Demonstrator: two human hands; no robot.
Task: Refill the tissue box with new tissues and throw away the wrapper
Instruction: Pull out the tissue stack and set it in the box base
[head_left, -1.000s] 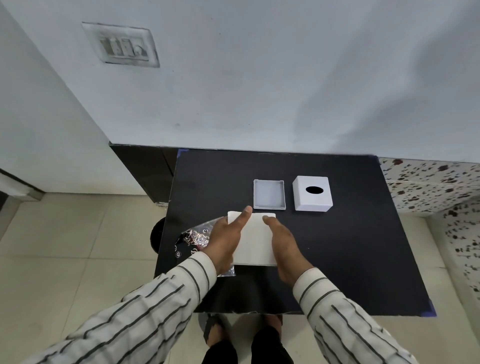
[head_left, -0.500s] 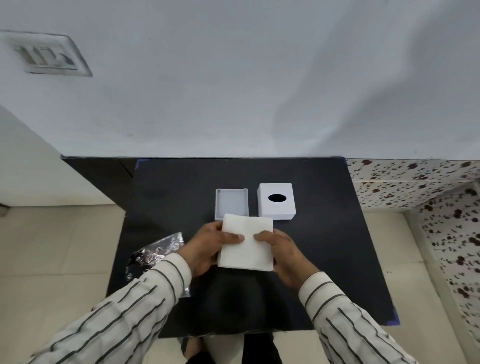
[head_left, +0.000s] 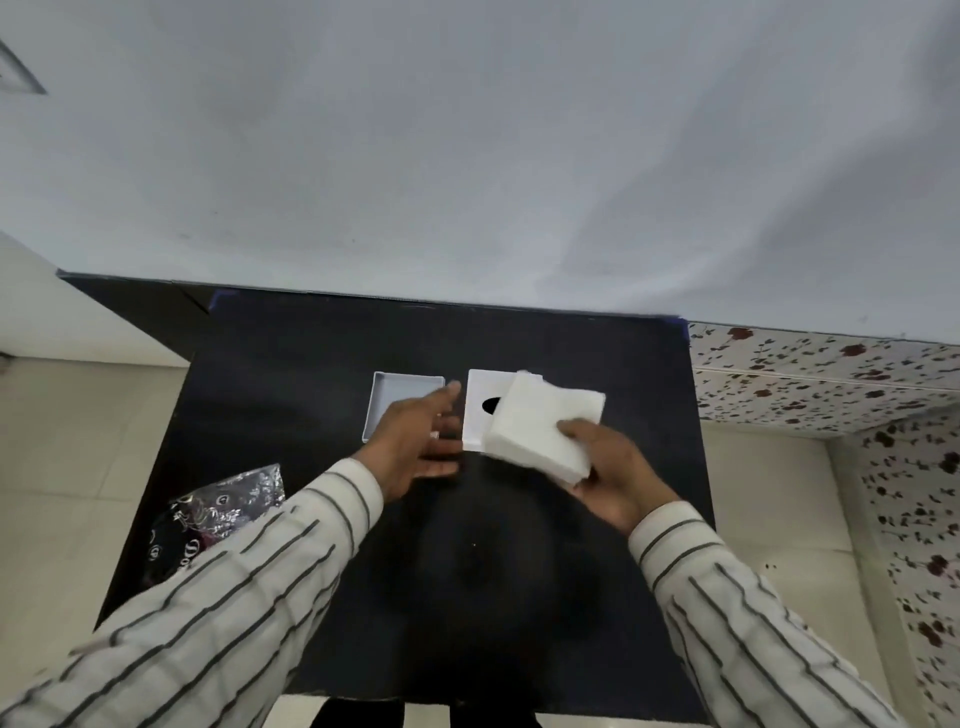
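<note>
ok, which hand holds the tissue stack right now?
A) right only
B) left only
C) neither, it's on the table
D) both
A: the right hand alone grips the tissue stack, while the left hand is open and off it, over by the tray.
</note>
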